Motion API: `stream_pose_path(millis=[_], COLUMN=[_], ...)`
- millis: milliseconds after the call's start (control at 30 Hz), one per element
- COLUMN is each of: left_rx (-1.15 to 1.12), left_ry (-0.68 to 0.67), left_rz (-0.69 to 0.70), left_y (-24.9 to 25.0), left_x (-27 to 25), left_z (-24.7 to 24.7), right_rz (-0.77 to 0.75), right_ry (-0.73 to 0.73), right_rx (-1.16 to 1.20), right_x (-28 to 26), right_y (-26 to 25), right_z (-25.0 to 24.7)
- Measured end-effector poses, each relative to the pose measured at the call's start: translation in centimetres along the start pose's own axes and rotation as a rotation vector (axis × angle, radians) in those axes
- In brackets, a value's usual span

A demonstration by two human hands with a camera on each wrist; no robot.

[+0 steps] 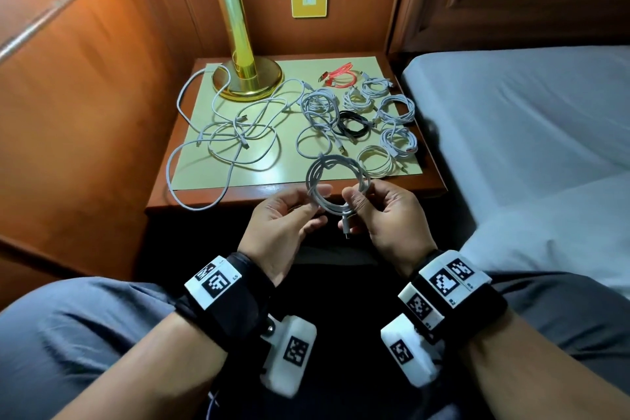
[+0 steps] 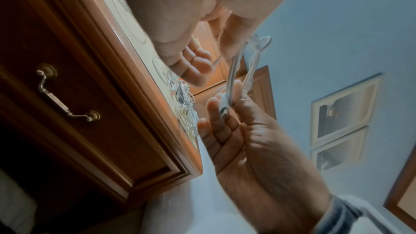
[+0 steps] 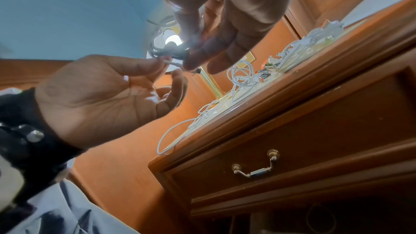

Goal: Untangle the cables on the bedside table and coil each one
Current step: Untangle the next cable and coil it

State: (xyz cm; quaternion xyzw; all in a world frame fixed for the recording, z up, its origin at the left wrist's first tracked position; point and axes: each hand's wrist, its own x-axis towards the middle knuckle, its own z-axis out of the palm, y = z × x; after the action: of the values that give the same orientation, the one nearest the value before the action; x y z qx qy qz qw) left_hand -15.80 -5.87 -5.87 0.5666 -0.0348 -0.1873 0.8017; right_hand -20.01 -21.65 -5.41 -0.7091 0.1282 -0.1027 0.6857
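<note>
pinching white coiled cable [image 1: 335,181] with left hand [image 1: 286,222] and right hand [image 1: 385,215] | hovering over desk [image 1: 341,191] front edge | tangled cables [image 1: 235,136] lying behind

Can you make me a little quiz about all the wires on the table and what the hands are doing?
1. True or false: both hands hold the white coil.
2. Which colour is the coil nearest the wall? A. red B. black C. green
3. Fill in: the loose tangle lies on the table next to the gold ____.

Key
1. True: the left hand and the right hand pinch it at its sides.
2. A: the red coil; the black coil lies nearer the person.
3. lamp.
</note>
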Motion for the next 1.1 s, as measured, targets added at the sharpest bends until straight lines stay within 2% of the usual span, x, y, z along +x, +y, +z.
stream_pose_path(millis=[233, 433, 500, 567, 633, 700, 1100], left_rx=[-0.086, -0.117, -0.088, -0.107, -0.145, -0.183, -0.254], left_ry=[0.009, -0.052, 0.011, 0.046, 0.034, 0.009, 0.055], left_rz=[-0.010, 0.010, 0.031, 0.018, -0.029, -0.065, -0.104], left_y=[0.2, 0.0, -0.2, -0.1, 0.1, 0.4, 0.7], left_x=[-0.2, -0.2, 0.0, 0.2, 0.5, 0.7, 1.2], left_z=[0.0, 0.1, 0.2, 0.0, -0.4, -0.7, -0.5], right_rz=[-0.033, -0.093, -0.086, -0.016, 0.099, 0.163, 0.138], right_ry=[0.066, 0.118, 0.072, -0.015, -0.077, -0.104, -0.153], right_rx=[-0.118, -0.247, -0.203, -0.062, 0.097, 0.161, 0.047], right_x=[-0.1, 0.1, -0.1, -0.2, 0.2, 0.5, 0.3], right_y=[0.5, 0.5, 0.2, -0.2, -0.5, -0.8, 0.0], right_z=[0.2, -0.5, -0.2, 0.1, 0.3, 0.2, 0.7])
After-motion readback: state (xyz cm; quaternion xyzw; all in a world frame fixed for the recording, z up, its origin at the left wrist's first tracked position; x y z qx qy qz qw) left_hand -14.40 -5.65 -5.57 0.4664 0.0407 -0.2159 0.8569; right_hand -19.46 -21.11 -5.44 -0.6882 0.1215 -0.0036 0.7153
